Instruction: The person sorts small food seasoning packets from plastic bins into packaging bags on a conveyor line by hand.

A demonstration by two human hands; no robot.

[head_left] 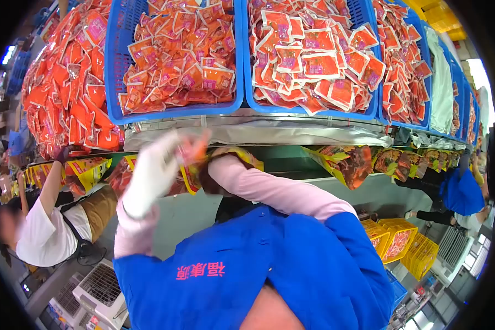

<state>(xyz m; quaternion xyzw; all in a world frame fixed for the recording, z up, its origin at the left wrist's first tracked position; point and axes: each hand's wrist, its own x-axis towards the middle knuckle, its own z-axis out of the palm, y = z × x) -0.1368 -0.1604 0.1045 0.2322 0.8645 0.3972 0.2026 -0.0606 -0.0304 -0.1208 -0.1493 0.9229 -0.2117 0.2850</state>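
My left hand (157, 170), in a white glove and blurred by motion, is raised over the line of bags. Its fingers are closed on a red sachet (193, 149), also smeared. My right forearm, in a pink sleeve, reaches across to the middle. There my right hand (212, 182), dark and mostly hidden, is beside a yellow-edged food bag (190, 175); its fingers do not show. Another yellow bag (250, 158) lies just behind my right wrist. To the right, a yellow and green printed bag (346, 165) stands on the green conveyor (286, 160).
Blue baskets (239, 107) full of red sachets line the far side, with a loose heap of sachets (74, 93) at left. Co-workers stand left (55, 231) and right (465, 190). Yellow crates (399, 239) are at lower right; a grey-white crate (102, 286) is at lower left.
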